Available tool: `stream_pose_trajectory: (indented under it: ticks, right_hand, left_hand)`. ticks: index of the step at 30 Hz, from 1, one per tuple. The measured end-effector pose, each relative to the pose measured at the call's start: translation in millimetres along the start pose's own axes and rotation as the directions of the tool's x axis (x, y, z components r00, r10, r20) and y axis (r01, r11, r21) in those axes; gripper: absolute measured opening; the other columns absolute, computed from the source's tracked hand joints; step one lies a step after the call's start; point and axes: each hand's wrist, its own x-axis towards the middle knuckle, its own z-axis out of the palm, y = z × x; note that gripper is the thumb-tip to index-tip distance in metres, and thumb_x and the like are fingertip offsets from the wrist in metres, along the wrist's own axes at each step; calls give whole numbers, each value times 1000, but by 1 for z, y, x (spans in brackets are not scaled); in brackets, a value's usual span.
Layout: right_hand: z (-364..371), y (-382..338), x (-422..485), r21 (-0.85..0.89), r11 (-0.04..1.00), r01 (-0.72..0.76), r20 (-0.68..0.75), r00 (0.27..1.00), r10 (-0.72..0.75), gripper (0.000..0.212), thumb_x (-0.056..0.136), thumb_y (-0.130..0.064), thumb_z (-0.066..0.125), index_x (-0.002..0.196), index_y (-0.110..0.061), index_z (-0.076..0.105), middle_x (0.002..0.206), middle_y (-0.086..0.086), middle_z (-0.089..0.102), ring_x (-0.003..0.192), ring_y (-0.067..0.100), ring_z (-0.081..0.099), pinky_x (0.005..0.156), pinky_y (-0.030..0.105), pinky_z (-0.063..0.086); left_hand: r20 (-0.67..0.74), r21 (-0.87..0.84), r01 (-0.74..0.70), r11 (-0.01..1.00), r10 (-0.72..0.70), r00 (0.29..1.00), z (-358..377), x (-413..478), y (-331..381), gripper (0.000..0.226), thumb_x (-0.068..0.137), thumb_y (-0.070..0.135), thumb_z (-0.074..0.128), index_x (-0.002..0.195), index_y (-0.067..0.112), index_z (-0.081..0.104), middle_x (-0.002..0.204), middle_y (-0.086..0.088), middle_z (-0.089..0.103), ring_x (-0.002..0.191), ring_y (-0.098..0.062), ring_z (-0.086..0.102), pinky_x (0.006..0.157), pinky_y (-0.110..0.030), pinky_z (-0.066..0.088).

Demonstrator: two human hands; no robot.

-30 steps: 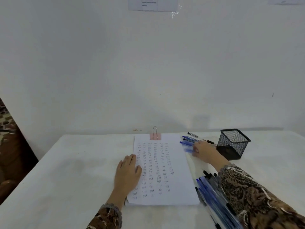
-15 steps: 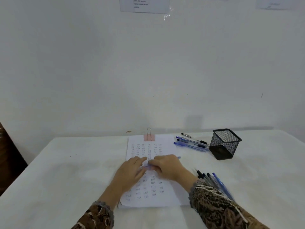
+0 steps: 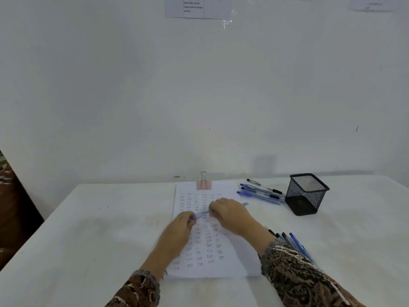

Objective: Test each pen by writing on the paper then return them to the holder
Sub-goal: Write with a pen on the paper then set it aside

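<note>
Pinching blue pen [image 3: 201,214], L hand [image 3: 182,227] & R hand [image 3: 230,214] curl over paper [image 3: 210,270].

Paper [image 3: 230,262] mid table [image 3: 88,240]; holder [image 3: 306,194] far right, pens [image 3: 261,192] btwn them.

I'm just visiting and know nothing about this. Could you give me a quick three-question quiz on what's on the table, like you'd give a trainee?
1. True or false: pens stand inside the black mesh holder.
2. What clamps the far edge of the paper? A) a pink clip B) a stapler C) a rubber band
3. Fill in: the blue pen over the paper is held by ____ hand(s).

Key:
1. False; no pens show in it.
2. A.
3. Both; the left hand and the right hand each grip it.
</note>
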Motion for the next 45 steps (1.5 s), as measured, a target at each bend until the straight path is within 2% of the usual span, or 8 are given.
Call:
stream_pose_trajectory:
  ticks: [3,5,8,16,35,39,42,45]
  right_hand:
    - [-17,-3,-1,376,918,-125,-374,886,274,38,97,-37,35,90,-10,60,81,-3,57,74,11,49,72,25,36]
    - [-21,-17,0,851,521,-68,-321,718,617,27,99,-28,38,86,-10,54,73,-4,52,61,5,47,61,19,39]
    - [-6,-32,3,999,-42,-1,35,570,821,19,99,-17,40,85,-7,47,71,6,52,47,11,52,46,24,45]
    - [22,-41,-6,964,-256,68,204,422,883,21,100,-18,38,85,-7,47,72,9,52,46,11,56,47,23,50]
    - [11,-38,-7,974,-122,-192,227,794,564,15,95,-8,48,87,0,58,80,12,63,63,15,64,64,27,55]
    - [-21,-15,-10,935,-25,-353,316,802,507,3,81,-4,69,82,-2,70,78,14,65,63,16,64,68,24,56]
    - [-41,-3,-16,780,305,-547,355,788,503,6,72,-13,79,71,-10,74,76,11,72,67,17,64,68,25,53]
    - [-54,0,-22,886,192,-422,186,702,688,5,81,-15,70,78,-12,70,77,-2,73,75,15,62,67,22,45]
  left_hand:
    - [-30,-7,6,1000,-7,1000,-1,-3,3,23,99,32,34,111,20,49,99,15,52,85,-3,53,68,-11,39]
    - [-37,7,-9,1000,9,999,0,-3,2,25,99,34,33,112,20,49,98,14,53,82,-3,53,67,-11,40]
    - [-37,10,-5,1000,6,999,2,-2,0,25,98,35,33,113,22,48,98,15,52,80,-3,51,64,-10,38]
    - [-40,26,-9,1000,10,999,4,-1,-4,24,99,35,34,114,22,47,95,14,51,77,-3,50,63,-11,37]
    - [-6,-140,47,989,-48,999,2,2,-5,19,98,22,41,108,17,56,90,7,56,81,-9,52,70,-14,39]
    - [-55,-137,-7,991,-1,998,-4,0,-2,20,97,22,42,111,16,56,91,13,53,82,0,50,73,-9,39]
    - [-102,-132,-51,990,38,994,-7,-4,0,22,96,24,46,116,20,54,98,19,50,88,1,50,82,-13,41]
    - [-162,-107,-25,994,8,987,-5,-8,-11,42,95,39,41,134,23,42,126,16,47,114,-2,46,101,-25,38]
